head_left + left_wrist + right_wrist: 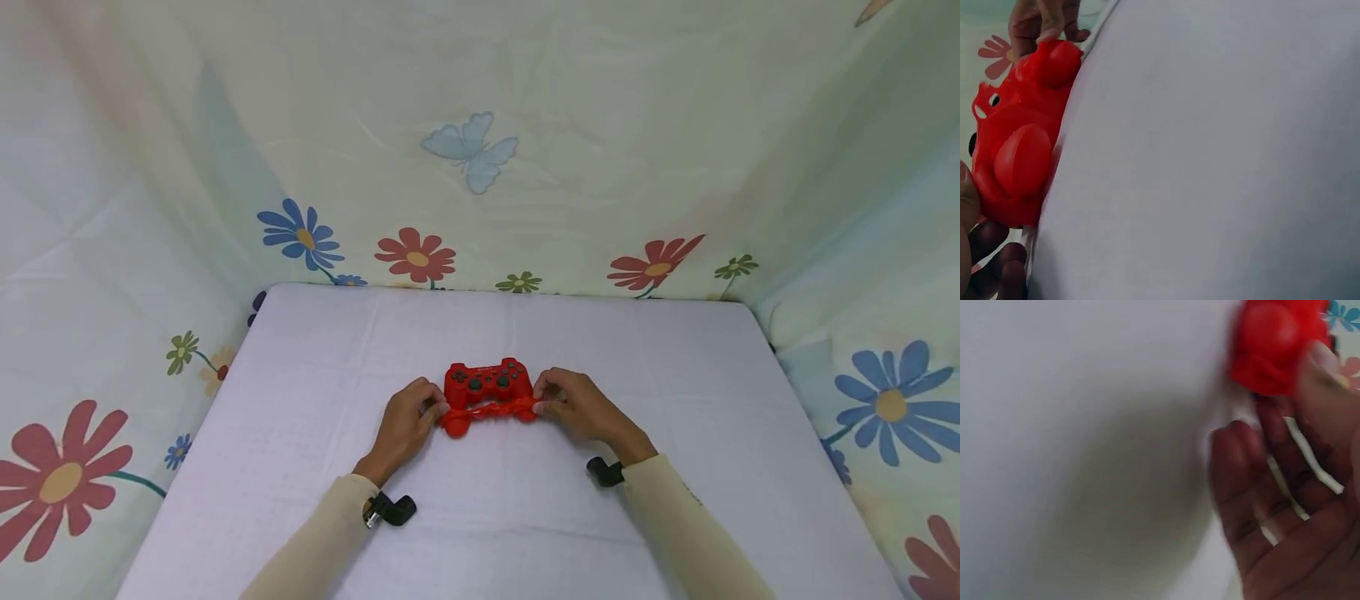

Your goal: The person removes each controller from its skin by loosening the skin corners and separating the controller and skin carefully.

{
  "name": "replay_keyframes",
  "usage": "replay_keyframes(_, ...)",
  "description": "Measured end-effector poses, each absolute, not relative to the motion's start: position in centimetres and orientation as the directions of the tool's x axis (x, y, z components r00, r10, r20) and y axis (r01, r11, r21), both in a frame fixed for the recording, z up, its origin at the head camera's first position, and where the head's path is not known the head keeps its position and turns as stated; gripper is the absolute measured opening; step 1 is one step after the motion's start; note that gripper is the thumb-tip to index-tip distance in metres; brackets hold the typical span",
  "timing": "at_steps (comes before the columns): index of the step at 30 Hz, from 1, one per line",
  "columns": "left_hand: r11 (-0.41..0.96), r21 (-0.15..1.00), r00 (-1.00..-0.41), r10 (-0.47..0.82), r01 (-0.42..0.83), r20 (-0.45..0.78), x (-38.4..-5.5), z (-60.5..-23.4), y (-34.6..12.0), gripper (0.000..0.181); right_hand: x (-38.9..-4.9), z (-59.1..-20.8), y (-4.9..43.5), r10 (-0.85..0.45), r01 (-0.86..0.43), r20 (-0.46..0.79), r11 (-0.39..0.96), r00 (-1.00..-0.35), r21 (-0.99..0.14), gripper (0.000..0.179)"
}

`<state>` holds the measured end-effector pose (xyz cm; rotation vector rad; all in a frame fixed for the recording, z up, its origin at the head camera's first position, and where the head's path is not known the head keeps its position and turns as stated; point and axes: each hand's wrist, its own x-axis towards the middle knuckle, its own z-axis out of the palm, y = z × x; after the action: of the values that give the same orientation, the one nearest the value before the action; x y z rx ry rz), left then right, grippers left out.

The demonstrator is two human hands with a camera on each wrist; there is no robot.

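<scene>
Your left hand (405,421) pinches the left end of the red cover (495,409), thumb and finger closed on its edge. Your right hand (577,404) has the other end between thumb and finger; in the right wrist view its remaining fingers are spread loosely below the pinch, slightly blurred. Between your two grips the cover stretches as a thin, wrinkled band across the handles of the red controller (487,379). The controller lies face up, its dark sticks and buttons bare just beyond the line of your fingers, and its left handle bulges out on your side of the band. Below both grips is the white cloth (480,517). Behind each hand, at the cuff, sits a black wrist camera (393,508). Well beyond your grips hangs the flowered curtain (480,83).
</scene>
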<state>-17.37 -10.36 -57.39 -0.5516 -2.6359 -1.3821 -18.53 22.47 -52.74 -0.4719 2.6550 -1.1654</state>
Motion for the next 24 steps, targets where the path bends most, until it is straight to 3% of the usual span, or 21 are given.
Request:
replay_keyframes(8, 0.448, 0.848, -0.949, 0.26, 0.284, 0.18, -17.0, -57.6, -11.8, 0.042, -20.1, -50.6, 18.5, -0.335, -0.283, 0.097, 0.568, -0.937, -0.772, 0.033)
replay_keyframes(13, 0.423, 0.858, -0.938, 0.304, 0.29, 0.167, -17.1, -58.1, -11.7, 0.058, -21.7, -50.0, 15.0, -0.431, -0.317, 0.064, 0.547, -0.9, -0.775, 0.045)
replay_keyframes(24, 0.412, 0.854, -0.94, 0.256, 0.317, 0.226, -17.3, -58.3, -11.5, 0.026, -23.7, -51.1, 12.0, -0.543, -0.309, -0.054, 0.555, -0.838, -0.772, 0.048)
